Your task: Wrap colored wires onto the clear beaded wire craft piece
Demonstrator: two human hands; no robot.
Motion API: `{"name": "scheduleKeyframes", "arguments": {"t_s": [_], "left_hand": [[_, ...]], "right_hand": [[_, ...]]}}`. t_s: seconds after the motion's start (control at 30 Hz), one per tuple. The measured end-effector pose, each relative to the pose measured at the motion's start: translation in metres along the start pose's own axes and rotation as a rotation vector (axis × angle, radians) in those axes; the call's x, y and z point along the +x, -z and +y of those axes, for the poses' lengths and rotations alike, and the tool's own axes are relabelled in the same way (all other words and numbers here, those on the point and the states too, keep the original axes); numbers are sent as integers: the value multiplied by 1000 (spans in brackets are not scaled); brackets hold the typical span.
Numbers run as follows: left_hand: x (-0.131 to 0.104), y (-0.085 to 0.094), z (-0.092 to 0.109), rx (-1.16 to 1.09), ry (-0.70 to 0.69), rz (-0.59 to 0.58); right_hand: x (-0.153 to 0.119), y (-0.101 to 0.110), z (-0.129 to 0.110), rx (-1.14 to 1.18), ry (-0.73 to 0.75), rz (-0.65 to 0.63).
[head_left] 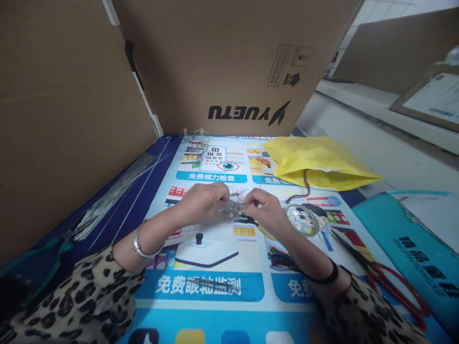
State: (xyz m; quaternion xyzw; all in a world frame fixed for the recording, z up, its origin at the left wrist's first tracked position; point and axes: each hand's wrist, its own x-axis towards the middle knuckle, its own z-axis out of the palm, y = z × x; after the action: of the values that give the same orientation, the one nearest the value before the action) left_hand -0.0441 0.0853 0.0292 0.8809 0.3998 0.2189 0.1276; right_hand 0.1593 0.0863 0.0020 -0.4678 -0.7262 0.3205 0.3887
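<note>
My left hand and my right hand face each other over the middle of the printed sheet. Between them is a small piece of thin wire with clear beads, pinched by the fingers of both. Its exact shape is blurred. Just beneath lies a tool with dark jaws and a yellow handle, partly hidden by my right hand. Right of that hand sits a round clear dish of small beads. A bundle of multicoloured cords lies below my right wrist.
Cardboard panels stand behind and at left. A yellow bag lies at back right, with red-handled scissors and a teal package nearer. Left are straight wires and a teal-handled tool. Wire pieces lie at the back.
</note>
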Motion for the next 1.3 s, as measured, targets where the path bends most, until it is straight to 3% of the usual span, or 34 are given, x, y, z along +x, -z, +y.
{"name": "scheduleKeyframes", "arguments": {"t_s": [0.33, 0.47, 0.73, 1.0, 1.3], "left_hand": [[1, 0, 7, -69, 50, 46], [3, 4, 9, -79, 56, 33], [5, 9, 9, -143, 0, -15], [6, 10, 6, -246, 1, -48], [6, 7, -10, -254, 70, 40]], "right_hand": [[-7, -4, -7, -36, -89, 48], [-16, -8, -9, -122, -25, 130], [-21, -14, -6, -354, 217, 63], [-15, -13, -6, -290, 76, 4], [-10, -6, 6, -183, 53, -37]]}}
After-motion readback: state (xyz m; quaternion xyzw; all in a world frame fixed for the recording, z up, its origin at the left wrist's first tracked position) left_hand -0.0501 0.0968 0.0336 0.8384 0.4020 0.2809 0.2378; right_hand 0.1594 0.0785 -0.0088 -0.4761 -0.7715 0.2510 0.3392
